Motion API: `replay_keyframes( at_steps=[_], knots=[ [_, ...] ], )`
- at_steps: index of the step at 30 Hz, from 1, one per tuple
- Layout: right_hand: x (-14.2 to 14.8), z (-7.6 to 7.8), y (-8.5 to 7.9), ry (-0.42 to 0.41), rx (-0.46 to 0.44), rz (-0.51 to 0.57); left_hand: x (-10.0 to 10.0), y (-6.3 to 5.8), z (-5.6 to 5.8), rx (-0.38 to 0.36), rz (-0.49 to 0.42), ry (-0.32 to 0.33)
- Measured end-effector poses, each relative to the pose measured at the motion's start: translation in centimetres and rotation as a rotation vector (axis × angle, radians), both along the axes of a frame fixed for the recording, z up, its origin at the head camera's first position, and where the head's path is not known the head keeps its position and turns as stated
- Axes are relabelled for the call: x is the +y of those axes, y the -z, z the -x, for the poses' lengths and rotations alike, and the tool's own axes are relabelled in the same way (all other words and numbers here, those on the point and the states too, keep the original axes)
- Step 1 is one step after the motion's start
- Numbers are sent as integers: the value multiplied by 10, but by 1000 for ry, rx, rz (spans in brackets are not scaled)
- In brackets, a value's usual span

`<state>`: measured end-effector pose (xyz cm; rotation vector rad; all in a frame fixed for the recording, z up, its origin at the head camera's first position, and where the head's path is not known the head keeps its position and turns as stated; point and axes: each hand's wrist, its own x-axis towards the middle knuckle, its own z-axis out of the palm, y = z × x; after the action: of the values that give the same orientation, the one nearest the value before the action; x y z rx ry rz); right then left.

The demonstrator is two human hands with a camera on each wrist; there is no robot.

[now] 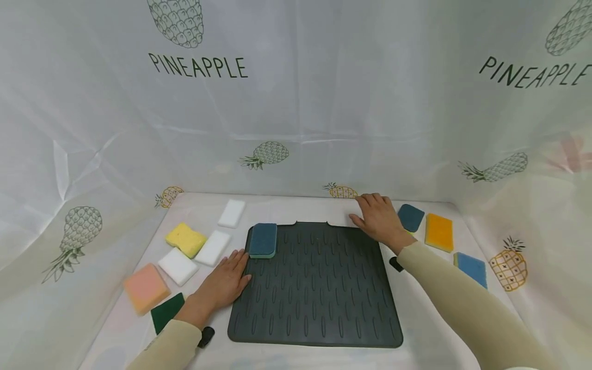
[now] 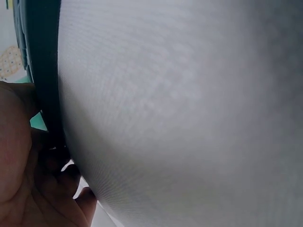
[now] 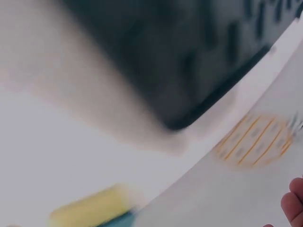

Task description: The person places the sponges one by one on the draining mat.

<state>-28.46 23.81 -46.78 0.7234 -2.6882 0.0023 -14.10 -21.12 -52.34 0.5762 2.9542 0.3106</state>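
Note:
A dark grey ridged mat [image 1: 314, 288] lies in the middle of the white table. On its back left corner sits a blue scouring sponge [image 1: 263, 239] with a pale green underside. My left hand [image 1: 222, 282] is at the mat's left edge, fingers extended beside it and thumb over the surface; the left wrist view has the fingers right against the dark edge [image 2: 45, 71]. By the back right corner is my right hand [image 1: 380, 218], fingers spread and nothing held. In the right wrist view its fingertips [image 3: 294, 203] appear apart from the mat's corner [image 3: 175, 113].
Left of the mat lie several sponges: white ones [image 1: 213, 248], a yellow one [image 1: 186, 240], a pink-and-orange one [image 1: 146, 289] and a dark green pad [image 1: 167, 312]. On the right are a dark blue sponge [image 1: 410, 217], an orange one [image 1: 439, 232] and a blue one [image 1: 470, 269]. Pineapple-print sheeting [image 1: 324, 103] walls the table.

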Motion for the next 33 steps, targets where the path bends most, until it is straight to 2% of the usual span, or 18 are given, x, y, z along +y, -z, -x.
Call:
replay_keyframes(
  at_steps=[8, 16, 22, 33],
  knots=[
    [73, 3, 0, 104, 51, -30, 0, -2, 1, 5, -9, 4],
    [122, -6, 1, 192, -58, -61, -1, -2, 3, 0, -7, 16],
    [137, -12, 11, 227, -129, -52, -1, -3, 2, 4, 2, 17],
    [139, -15, 23, 221, -110, -55, -2, 0, 2, -5, -1, -2]
  ],
)
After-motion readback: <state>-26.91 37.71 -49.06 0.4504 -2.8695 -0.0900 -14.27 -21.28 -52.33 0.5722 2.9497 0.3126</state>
